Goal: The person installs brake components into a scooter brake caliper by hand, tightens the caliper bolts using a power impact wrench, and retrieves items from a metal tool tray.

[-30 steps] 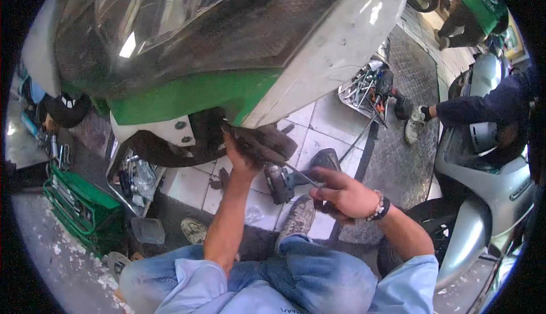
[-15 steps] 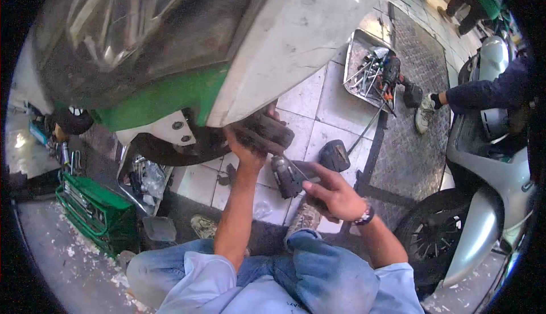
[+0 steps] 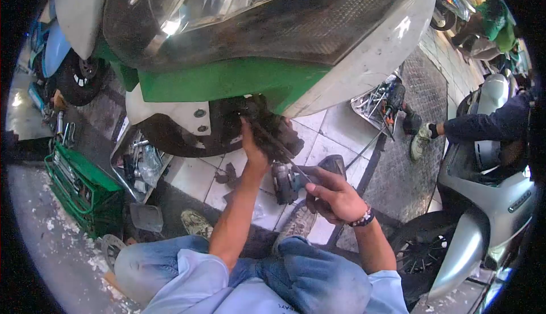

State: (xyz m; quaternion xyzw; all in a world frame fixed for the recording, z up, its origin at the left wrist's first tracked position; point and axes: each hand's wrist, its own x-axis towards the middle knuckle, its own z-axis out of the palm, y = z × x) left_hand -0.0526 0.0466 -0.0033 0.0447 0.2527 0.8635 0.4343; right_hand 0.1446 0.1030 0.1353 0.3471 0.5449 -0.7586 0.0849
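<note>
"Where's the part?"

"The dark part (image 3: 278, 135) is below the fairing (image 3: 364, 52), beside the white panel (image 3: 170, 115). My left hand (image 3: 256, 149) is closed on it, its far fingers hidden. My right hand (image 3: 338, 197) grips a thin rod (image 3: 300, 170) that slants up to the part; I can't tell whether its tip goes in."

"Any writing?"

"Small dark letters on my shirt (image 3: 244, 300) and a badge (image 3: 518, 201) on the silver scooter (image 3: 478, 183), both too blurred to read."

"What's different from the last frame?"

"My view has swung. The fairing now hides more of the right tray (image 3: 372, 123), and more of the blue vehicle (image 3: 55, 50) shows at left. The right hand leaves more of the teal on the floor drill (image 3: 287, 183) uncovered."

"Give me counts."

"Two bolts (image 3: 199, 113) on the white panel. Two drills: that one on the tiles (image 3: 190, 180) beyond my knees, and a red-and-black one (image 3: 393, 95) at the right tray. Two trays, counting the left tray (image 3: 116, 169), which holds metal pieces and a clear bag (image 3: 151, 166). One green toolbox (image 3: 85, 194). Two other people: one in green (image 3: 493, 24), and one showing a dark-clothed leg (image 3: 483, 126)."
</note>
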